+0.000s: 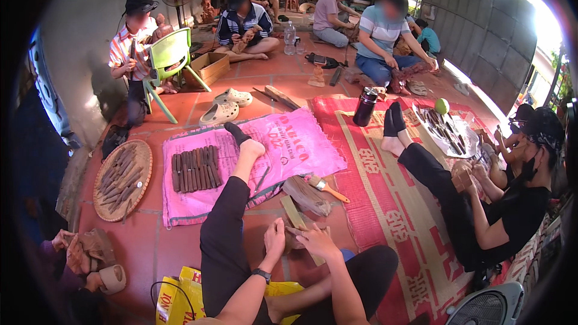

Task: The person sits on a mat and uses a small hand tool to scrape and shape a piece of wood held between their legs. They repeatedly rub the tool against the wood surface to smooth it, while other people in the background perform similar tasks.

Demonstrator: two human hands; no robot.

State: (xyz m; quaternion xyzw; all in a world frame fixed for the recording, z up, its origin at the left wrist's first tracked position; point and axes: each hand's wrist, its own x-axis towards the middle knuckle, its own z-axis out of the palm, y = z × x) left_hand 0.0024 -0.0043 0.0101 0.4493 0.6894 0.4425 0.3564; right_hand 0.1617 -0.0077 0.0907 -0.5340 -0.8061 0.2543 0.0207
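Both my hands meet between my legs, over a brown piece of wood point(293, 242). My left hand point(275, 239) is closed beside it, its fingers curled round something I cannot make out. My right hand point(317, 242) reaches in from the other side, with its fingertips at a small dark piece whose kind is unclear. Beneath the hands a greenish wooden strip point(292, 212) slants away. Just beyond lie a brush point(327, 188) with an orange handle and a greyish-brown bundle point(306, 197).
Ahead, a pink sack point(295, 138) bears a row of dark wooden-handled tools point(197, 169). A woven tray point(98, 189) of similar tools is at left. Right lie a red patterned mat point(385, 204), black flask point(365, 107) and fan point(486, 307). Several people sit around, one point(494, 216) near right.
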